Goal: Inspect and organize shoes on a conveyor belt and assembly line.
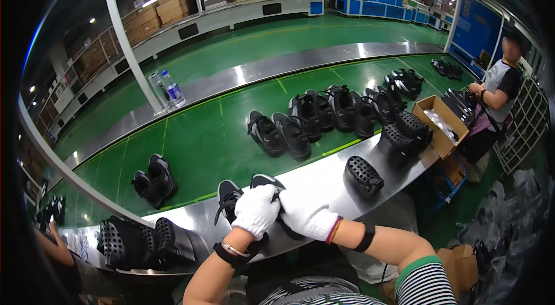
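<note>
Both my hands wear white knitted gloves and meet over a black sneaker [267,179] on the steel ledge in front of me. My left hand [256,210] is closed on the shoe's upper, its fingers curled near the opening. From the right, my right hand [307,214] grips the same shoe, its fingertips partly hidden. Much of this shoe lies beneath the gloves. Its look-alike, another black sneaker [229,195] with dark laces, stands just left of my left hand. I cannot make out any small thing between the fingers.
Pairs of black sneakers [295,126] stand on the green conveyor belt [202,131]. Black blocks with round holes [364,175] sit on the steel ledge [324,169], more at left. An open carton [442,131] and a co-worker [497,85] are at right; a bottle [172,88] stands beyond.
</note>
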A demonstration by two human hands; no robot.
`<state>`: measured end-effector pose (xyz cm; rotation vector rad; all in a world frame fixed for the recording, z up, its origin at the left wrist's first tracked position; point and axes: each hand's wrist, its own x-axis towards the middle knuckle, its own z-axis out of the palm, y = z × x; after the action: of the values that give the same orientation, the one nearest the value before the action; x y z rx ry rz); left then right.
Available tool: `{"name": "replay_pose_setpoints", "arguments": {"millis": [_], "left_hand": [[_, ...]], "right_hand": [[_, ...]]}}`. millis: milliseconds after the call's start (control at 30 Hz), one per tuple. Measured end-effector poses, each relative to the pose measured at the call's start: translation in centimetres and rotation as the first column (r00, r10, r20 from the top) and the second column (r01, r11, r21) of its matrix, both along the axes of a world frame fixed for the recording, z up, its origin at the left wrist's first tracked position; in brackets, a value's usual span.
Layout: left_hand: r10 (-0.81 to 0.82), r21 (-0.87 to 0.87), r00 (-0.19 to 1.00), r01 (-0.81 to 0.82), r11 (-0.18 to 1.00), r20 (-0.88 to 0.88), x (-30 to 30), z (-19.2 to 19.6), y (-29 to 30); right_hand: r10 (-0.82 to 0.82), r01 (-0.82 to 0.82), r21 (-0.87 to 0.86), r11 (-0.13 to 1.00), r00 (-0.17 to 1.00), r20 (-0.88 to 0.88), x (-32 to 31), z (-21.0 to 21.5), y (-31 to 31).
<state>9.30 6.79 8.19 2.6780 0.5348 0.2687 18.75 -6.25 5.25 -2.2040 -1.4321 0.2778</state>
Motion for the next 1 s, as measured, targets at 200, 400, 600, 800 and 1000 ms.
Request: {"name": "replay_pose_setpoints", "arguments": {"millis": [200,400,600,800,1000], "left_hand": [[-0.060,-0.089,0.993,0.069,0.994,0.101,-1.4,-0.4,1.0],[-0.141,0.160,0.988,0.130,0.978,0.061,-0.9,-0.9,-0.1],[-0.185,0.318,0.975,0.138,0.938,0.124,-3.9,-0.8,-0.4],[-0.227,0.287,0.949,0.160,0.945,0.219,-7.2,-1.6,-0.4],[-0.256,0.335,0.934,0.165,0.928,0.250,-8.1,-2.2,-0.4]], "right_hand": [[0.120,-0.109,0.060,0.992,0.965,-0.232,1.2,1.1,-1.6],[0.085,-0.085,0.014,0.996,0.944,-0.320,2.4,-1.3,0.9],[0.014,-0.027,-0.119,0.993,0.994,-0.109,0.6,-2.8,-0.7],[0.195,0.269,0.105,0.957,-0.333,-0.923,1.9,-1.6,-0.9],[0.098,0.251,0.146,0.957,0.193,-0.976,1.8,-1.2,0.7]]}}
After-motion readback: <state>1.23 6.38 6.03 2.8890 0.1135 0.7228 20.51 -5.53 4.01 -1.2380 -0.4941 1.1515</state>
